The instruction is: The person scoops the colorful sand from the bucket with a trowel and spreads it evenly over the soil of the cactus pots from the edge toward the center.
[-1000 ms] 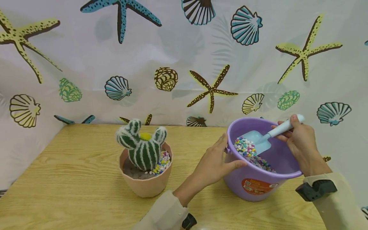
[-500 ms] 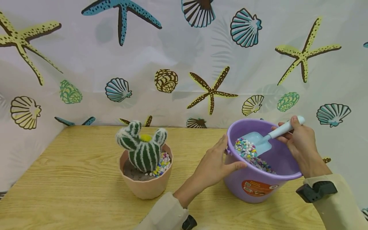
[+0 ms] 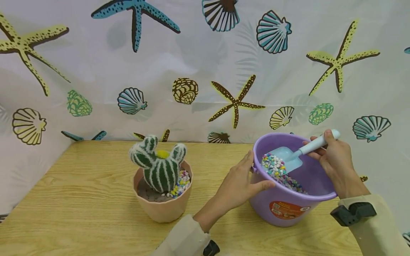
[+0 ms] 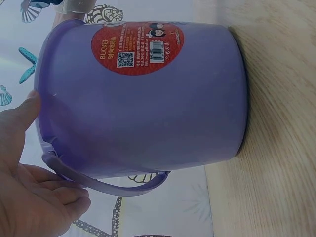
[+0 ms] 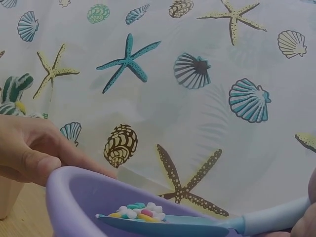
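Observation:
A purple bucket with a red label stands at the right, a bed of small colored pebbles inside. My left hand holds its left side near the rim, the thumb toward the front and the fingers by the handle joint, where the handle hangs. My right hand grips the white handle of a light blue hand shovel. Its blade is over the bucket opening, carrying a heap of pebbles at the tip.
Left of the bucket, a peach flowerpot holds a fuzzy green cactus with a yellow top. Pebbles cover the right part of its grey fill. Behind the wooden table hangs a sheet printed with shells and starfish.
Both hands, the shovel and the bucket keep their places. Only a slight downward shift of the whole scene in the head view is visible.

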### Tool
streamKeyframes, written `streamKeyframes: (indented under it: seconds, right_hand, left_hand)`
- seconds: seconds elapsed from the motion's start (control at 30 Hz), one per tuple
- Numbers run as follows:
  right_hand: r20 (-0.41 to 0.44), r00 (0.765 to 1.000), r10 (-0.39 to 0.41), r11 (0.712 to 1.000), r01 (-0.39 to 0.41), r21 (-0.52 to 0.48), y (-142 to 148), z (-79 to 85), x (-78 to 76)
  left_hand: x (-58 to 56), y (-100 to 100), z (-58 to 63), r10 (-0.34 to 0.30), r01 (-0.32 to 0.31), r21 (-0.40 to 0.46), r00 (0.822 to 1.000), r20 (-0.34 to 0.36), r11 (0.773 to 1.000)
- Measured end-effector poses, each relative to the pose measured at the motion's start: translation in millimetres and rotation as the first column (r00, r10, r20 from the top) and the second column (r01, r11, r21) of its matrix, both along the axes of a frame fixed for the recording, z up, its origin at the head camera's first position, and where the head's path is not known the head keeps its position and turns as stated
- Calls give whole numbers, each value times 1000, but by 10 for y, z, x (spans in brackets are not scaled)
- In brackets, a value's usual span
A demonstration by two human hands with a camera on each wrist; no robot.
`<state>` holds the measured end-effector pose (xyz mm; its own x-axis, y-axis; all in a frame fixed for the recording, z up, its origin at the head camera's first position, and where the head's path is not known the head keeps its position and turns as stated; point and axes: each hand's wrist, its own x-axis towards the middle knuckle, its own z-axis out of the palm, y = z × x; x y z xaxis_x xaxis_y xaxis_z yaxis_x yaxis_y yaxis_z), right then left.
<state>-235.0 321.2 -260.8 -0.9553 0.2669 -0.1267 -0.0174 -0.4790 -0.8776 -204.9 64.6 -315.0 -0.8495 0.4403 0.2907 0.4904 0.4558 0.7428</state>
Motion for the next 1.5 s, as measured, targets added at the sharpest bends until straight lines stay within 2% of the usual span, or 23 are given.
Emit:
streamKeyframes:
  seconds: [0.37,0.57,0.87,1.2,1.5]
  right_hand:
    - [-12,1000,21,996,-22,-91,22,29,-14]
    - [-13,999,37,984,-39,-176,44,36,46]
    - [-62,998,15,964,-30,-264,56,55,158]
    - [-64,998,-22,948,1,-318,29,42,204]
    - [-84,996,-22,930,-10,-366,-24,39,231]
  left_hand:
    - [-1,-9,26,-1,2,-26,1000,13,1000]
    - [8,-22,25,-6,7,-21,1000,25,1000]
    - [-3,-56,-5,-18,18,32,1000,-18,999]
    - [-13,-113,8,-56,56,53,998,-6,997]
    - [-16,-206,25,-13,13,19,1000,15,1000]
